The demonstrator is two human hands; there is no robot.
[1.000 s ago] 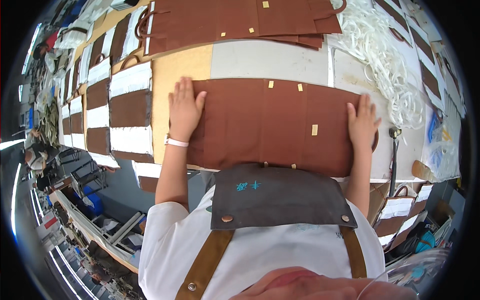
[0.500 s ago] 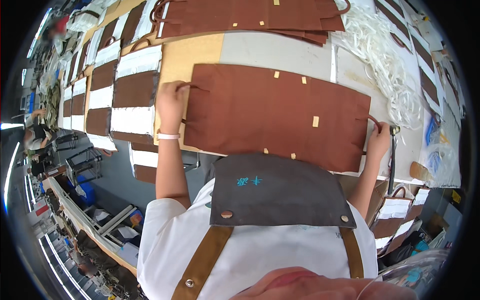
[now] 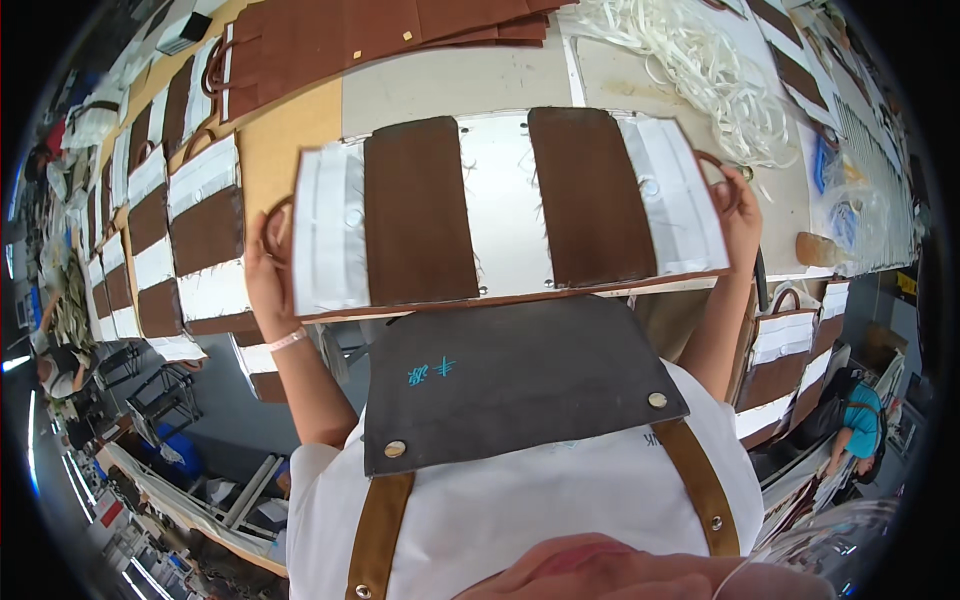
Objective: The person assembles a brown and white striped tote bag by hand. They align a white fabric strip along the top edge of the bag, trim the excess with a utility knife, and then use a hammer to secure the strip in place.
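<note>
A long bag panel is stretched between my hands, its inner side up: two dark brown patches with frayed edges, a white strip between them and white bands at both ends. My left hand is closed around the brown loop handle at the panel's left end. At the other end, my right hand grips the matching handle. The panel lies over the front part of the table, close to my dark apron.
Farther back, brown bag panels lie stacked on the table, beside a heap of white ribbon strips. Rows of brown-and-white panels hang or lie at the left, with more at the right. A tan block sits at the right edge.
The panel has turned over, from its plain brown face with small yellow tabs to its brown-and-white inner side. Both hands still hold its ends; the left hand is now lower and farther left.
</note>
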